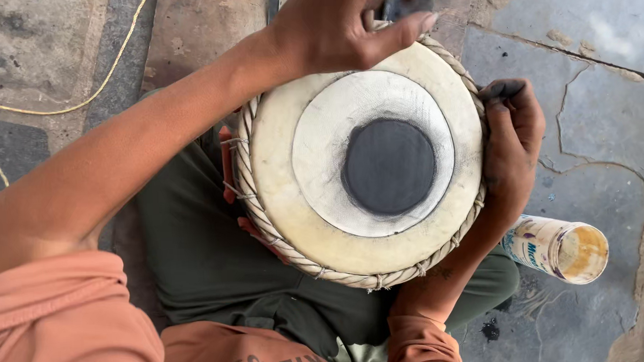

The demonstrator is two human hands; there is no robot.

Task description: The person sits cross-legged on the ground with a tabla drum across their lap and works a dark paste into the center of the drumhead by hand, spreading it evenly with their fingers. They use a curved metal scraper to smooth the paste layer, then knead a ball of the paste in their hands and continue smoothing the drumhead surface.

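Tabla drum (316, 203) at frame centre, resting on lap over green trousers (201, 261), black patch (389, 166) on skin facing up. Left hand (336, 22) grips upper rim, thumb across skin. Right hand (512, 145) clasps right rim, fingertips blackened. Open plastic tub (557, 248) lies lower right on cracked floor (597, 100).

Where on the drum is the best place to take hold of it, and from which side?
Probably the braided rim, from opposite sides: the drum is round and lies head-up in the lap, so the left hand and right hand at its edges can clamp it without touching the black centre patch.
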